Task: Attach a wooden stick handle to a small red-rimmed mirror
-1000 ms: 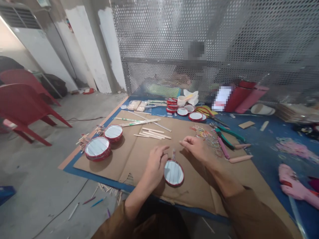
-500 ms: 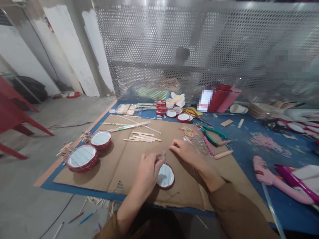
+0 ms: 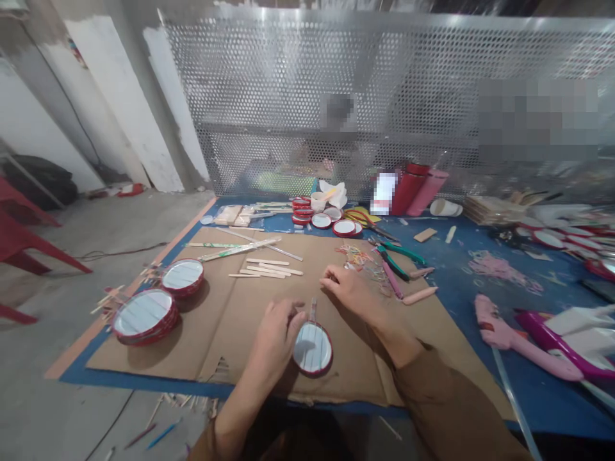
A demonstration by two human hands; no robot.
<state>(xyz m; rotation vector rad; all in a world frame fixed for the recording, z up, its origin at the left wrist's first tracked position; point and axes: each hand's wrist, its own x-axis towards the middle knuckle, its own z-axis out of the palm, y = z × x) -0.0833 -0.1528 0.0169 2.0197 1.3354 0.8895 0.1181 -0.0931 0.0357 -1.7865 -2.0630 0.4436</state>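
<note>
- Item: red-rimmed round lid point(image 3: 312, 347), white face w/ thin lengthwise strips, lying flat on cardboard sheet point(image 3: 250, 326), lower ctr of frame.
- Flat stick handle point(image 3: 313, 310) projects from lid's top edge. Long axis of the assy runs approx. front-to-back, handle end pointing up-frame, away from wearer.
- L hand point(image 3: 275, 342): nearer of the two, directly left of lid. Fingers curled, tips at or just beside handle base. Grip on handle: cannot tell from this view.
- R hand point(image 3: 350, 292): up-right of lid, over cardboard, farther from item than L hand. Fingers loosely curled, narrow, nothing held, no contact w/ lid or handle.
- Left of L hand: two stacks of similar lids point(image 3: 145, 317), frame left.
- Up-frame of hands: loose wooden sticks point(image 3: 264, 269).
- Near R hand, upper right: scattered rubber bands point(image 3: 360, 259), green-handled pliers point(image 3: 396, 261), pink-tinted rods point(image 3: 419, 295).
- Blue mat point(image 3: 480, 333) under cardboard, extends to frame right.
</note>
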